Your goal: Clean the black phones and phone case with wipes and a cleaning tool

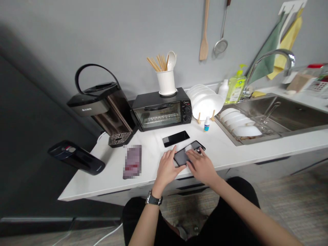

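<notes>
One dark phone (181,158), slim, rectangular, black-edged

Open lane on the white marbled countertop (150,153) between the purple pixelated item (132,162) and the left hand (166,167). Boxy black toaster oven (146,100) blocks the rear; small white-and-blue plastic bottle (206,125) and upright white plates (208,106) obstruct right rear.

I counted two smartphones (176,139), one wristwatch (153,199), one toaster oven (160,114), one wooden spatula (204,48), one mesh strainer (220,46) and one faucet (278,51).
</notes>
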`<act>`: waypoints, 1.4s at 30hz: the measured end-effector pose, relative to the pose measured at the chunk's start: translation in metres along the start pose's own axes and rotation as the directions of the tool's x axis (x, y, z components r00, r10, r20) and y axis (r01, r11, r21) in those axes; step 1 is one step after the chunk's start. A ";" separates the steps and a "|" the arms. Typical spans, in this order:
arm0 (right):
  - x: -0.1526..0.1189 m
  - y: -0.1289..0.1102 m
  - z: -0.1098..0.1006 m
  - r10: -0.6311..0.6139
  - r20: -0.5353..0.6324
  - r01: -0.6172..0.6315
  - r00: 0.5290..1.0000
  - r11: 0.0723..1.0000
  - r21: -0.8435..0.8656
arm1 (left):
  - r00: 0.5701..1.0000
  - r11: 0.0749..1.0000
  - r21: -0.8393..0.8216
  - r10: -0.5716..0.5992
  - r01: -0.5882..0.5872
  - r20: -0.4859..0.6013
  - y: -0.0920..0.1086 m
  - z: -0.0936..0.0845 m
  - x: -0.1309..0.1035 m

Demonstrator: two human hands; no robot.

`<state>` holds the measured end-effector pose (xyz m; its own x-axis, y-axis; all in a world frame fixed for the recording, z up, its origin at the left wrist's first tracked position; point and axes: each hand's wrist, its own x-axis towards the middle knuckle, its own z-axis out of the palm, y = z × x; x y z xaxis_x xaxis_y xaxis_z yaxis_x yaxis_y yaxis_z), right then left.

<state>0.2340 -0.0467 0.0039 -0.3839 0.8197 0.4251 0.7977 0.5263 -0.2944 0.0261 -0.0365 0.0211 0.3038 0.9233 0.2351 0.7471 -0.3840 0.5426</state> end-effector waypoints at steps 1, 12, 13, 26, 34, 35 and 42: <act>-0.004 -0.009 0.001 -0.050 0.026 0.048 0.998 0.997 0.061 | 1.000 1.000 -0.006 0.004 -0.004 0.002 0.000 0.000 0.000; -0.009 0.058 -0.021 -0.103 0.045 0.101 0.994 0.994 0.048 | 1.000 0.999 0.024 -0.024 0.024 -0.019 -0.004 0.004 -0.003; -0.011 0.060 -0.020 -0.089 0.028 0.087 0.996 0.994 0.058 | 0.999 0.999 0.036 -0.028 0.029 -0.031 -0.005 0.005 -0.002; -0.005 0.039 -0.030 0.297 -0.378 -0.068 0.877 0.854 0.515 | 0.976 0.945 -0.295 -0.182 0.141 -0.117 -0.009 0.010 -0.001; 0.016 0.031 -0.008 0.079 -0.377 0.012 0.923 0.973 0.232 | 0.983 0.993 -0.001 -0.118 0.119 -0.137 0.000 0.013 -0.013; 0.017 0.023 -0.003 0.056 -0.372 0.029 0.926 0.975 0.219 | 0.984 0.993 0.010 -0.113 0.115 -0.135 0.001 0.013 -0.013; 0.015 -0.050 0.017 -0.306 -0.267 0.365 0.914 0.907 0.209 | 0.990 0.967 0.214 -0.134 0.138 -0.034 -0.005 0.017 -0.015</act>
<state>0.1805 -0.0564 0.0105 -0.4706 0.5278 0.7071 0.4866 0.8237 -0.2911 0.0282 -0.0486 0.0010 0.1809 0.9654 0.1878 0.8910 -0.2417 0.3844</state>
